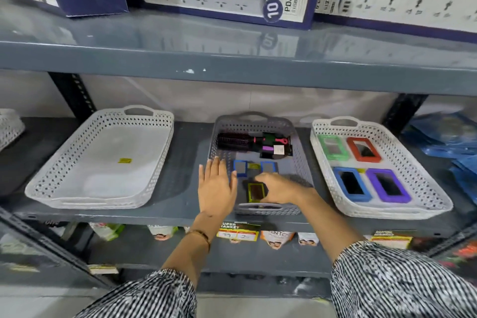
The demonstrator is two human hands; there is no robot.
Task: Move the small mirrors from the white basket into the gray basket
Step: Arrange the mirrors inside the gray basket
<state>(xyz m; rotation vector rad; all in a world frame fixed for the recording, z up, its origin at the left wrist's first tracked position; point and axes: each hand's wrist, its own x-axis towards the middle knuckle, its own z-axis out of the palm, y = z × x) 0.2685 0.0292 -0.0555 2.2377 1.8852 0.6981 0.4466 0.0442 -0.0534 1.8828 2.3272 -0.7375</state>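
A gray shelf (180,188) carries 3 baskets. On its left stands a white basket (51,183), bare but for a yellow sticker (125,160). On the right, another white basket (423,188) holds 4 mirrors: green (333,147), red (363,149), blue (352,184) and purple (389,185). Between them the gray basket (299,162) holds a brush (233,141) at the back, 2 blue-framed mirrors (240,168) mid-way, and a yellow-framed mirror (256,191) near the front. The right hand (277,187) is curled over that yellow mirror, fingers touching its edge; whether it grips I cannot tell. The left hand (216,186) hovers flat, fingers spread, over the gray basket's left rim.
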